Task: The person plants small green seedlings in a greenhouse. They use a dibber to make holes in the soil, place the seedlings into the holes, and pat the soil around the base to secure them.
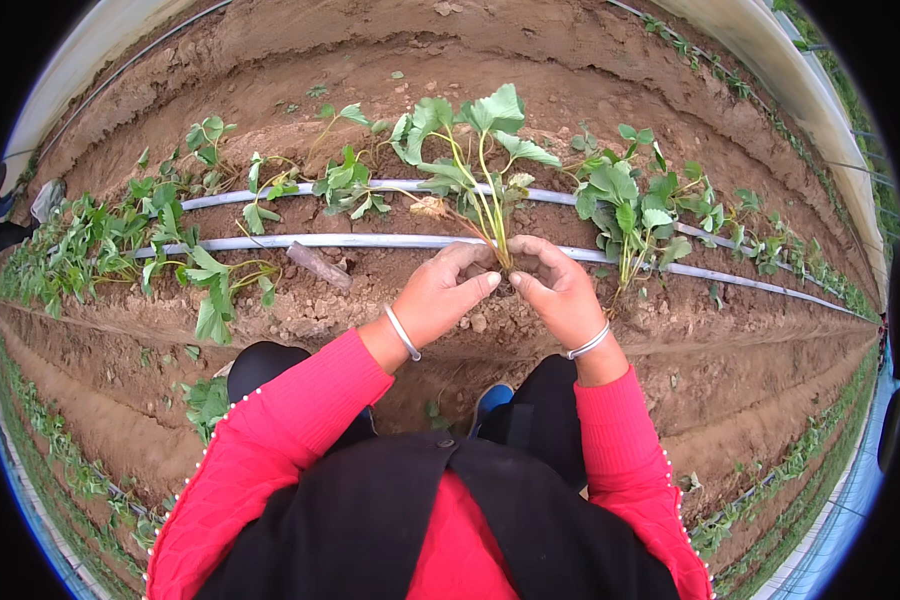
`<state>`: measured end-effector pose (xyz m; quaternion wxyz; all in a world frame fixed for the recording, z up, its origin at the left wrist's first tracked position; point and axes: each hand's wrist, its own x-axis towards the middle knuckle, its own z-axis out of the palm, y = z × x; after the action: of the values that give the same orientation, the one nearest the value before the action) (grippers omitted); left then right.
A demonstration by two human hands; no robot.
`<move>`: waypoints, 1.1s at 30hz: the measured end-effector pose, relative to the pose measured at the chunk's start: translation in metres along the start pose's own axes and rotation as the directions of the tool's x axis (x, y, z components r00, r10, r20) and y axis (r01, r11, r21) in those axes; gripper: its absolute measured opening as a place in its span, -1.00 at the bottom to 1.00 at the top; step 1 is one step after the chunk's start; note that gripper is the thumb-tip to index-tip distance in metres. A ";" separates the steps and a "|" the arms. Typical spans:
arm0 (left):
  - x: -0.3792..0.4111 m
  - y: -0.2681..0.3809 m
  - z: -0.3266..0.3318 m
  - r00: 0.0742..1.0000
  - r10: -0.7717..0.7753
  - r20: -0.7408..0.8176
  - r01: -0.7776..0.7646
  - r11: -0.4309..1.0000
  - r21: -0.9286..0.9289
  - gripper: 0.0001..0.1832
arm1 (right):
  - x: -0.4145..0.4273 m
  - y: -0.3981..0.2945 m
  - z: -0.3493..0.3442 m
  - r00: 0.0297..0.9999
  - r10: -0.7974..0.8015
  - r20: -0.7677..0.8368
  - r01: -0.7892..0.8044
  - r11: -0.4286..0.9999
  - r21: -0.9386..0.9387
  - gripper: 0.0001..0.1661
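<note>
A strawberry plant (pixel 487 187) with broad green leaves and long pale stems stands upright between my hands, above the soil bed. My left hand (pixel 457 283) pinches its base from the left, the thumb near the crown. From the right, the thumb and fingers of my right hand (pixel 555 285) close on the same base. A dry brown leaf (pixel 429 207) hangs off the plant's left side. The roots are mostly hidden by my fingers. To the left, a short brown stick or tool handle (pixel 319 267) slants out of the soil.
Two grey drip-irrigation hoses (pixel 270 241) run along the raised soil bed (pixel 390 300). More strawberry plants (pixel 622 202) lie or stand to the right, with a dense leafy group (pixel 97 240) at left. Plastic greenhouse sheeting (pixel 776 64) borders the field. Dark clothing shows at the far left edge.
</note>
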<state>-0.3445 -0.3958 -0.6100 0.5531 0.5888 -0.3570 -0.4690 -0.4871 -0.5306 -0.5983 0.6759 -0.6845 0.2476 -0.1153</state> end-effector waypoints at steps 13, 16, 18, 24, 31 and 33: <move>-0.040 0.033 -0.026 0.979 -0.094 -0.183 -0.055 0.737 -0.674 -0.74 | -0.009 -0.049 0.061 0.961 -0.253 -0.112 0.221 0.946 -0.238 -0.38; -0.052 0.042 -0.035 0.983 -0.083 -0.163 -0.033 0.798 -0.602 -0.72 | -0.010 -0.054 0.060 0.958 -0.286 -0.012 0.270 0.916 -0.297 -0.52; -0.055 0.044 -0.036 0.985 -0.033 -0.167 -0.052 0.878 -0.475 -0.69 | -0.004 -0.057 0.064 0.964 -0.266 -0.020 0.254 0.938 -0.237 -0.59; -0.065 0.040 -0.036 0.989 -0.051 -0.140 -0.018 0.895 -0.446 -0.59 | 0.012 -0.064 0.074 0.995 -0.052 0.089 0.040 0.990 0.132 -0.74; -0.065 0.046 -0.044 0.988 -0.122 0.092 0.152 0.725 -0.672 -0.63 | 0.009 -0.058 0.089 0.991 0.017 0.133 -0.070 0.908 0.412 -0.74; -0.066 0.042 -0.049 0.986 -0.114 0.122 0.167 0.669 -0.724 -0.72 | 0.010 -0.058 0.093 0.993 -0.075 0.096 0.036 0.932 0.362 -0.64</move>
<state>-0.3145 -0.3236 -0.5610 0.6922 0.3288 -0.1116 -0.6327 -0.4224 -0.4564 -0.5485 0.7986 -0.5613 0.1659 -0.1404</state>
